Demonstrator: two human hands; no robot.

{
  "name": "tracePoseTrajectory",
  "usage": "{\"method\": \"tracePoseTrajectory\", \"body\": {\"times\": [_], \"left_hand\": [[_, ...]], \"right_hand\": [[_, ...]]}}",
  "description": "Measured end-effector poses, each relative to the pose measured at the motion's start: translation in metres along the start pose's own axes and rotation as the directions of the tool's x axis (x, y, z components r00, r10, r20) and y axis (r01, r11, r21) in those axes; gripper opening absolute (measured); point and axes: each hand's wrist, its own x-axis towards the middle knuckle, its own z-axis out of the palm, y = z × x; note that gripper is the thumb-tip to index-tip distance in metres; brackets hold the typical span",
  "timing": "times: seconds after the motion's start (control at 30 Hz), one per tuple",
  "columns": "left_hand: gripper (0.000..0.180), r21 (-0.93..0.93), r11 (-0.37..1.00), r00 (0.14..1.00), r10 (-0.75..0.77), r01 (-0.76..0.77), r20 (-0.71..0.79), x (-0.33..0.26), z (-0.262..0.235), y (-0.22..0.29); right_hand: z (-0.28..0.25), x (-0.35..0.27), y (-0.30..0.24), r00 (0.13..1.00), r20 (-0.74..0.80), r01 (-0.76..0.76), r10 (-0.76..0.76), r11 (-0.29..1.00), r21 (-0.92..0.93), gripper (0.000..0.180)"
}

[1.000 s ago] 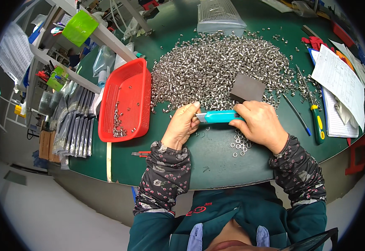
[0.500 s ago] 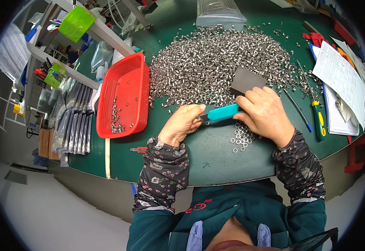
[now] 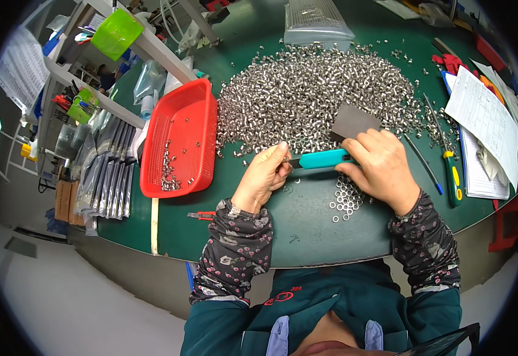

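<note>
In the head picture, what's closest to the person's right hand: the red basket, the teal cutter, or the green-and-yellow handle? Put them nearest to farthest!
1. Teal cutter: nearest, held in the right hand and sticking out to its left.
2. Green-and-yellow handle: a little way off, to the hand's right.
3. Red basket: farthest, way over on the left.

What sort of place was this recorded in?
Probably a factory workshop handling small parts: a big heap of metal parts lies on a green table, with a red basket holding some beside it.
</note>
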Motion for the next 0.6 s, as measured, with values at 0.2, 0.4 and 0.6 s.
{"method": "tracePoseTrajectory", "body": {"times": [0.2, 0.4, 0.6], "left_hand": [[0.021, -0.261, 0.936, 0.96, 0.267, -0.237, 0.084, 0.004, -0.003, -0.006], [0.012, -0.383, 0.883, 0.934, 0.337, -0.271, 0.115, 0.005, -0.006, -0.006], [0.008, -0.385, 0.877, 0.925, 0.358, -0.286, 0.128, 0.007, -0.004, -0.006]], "right_hand": [[0.009, -0.007, -0.004, 0.974, 0.078, -0.225, 0.214, 0.955, 0.192, 0.023], [0.013, -0.007, -0.006, 0.942, 0.146, -0.332, 0.301, 0.9, 0.282, 0.029], [0.013, -0.007, -0.007, 0.9, 0.271, -0.419, 0.341, 0.849, 0.322, 0.031]]}}
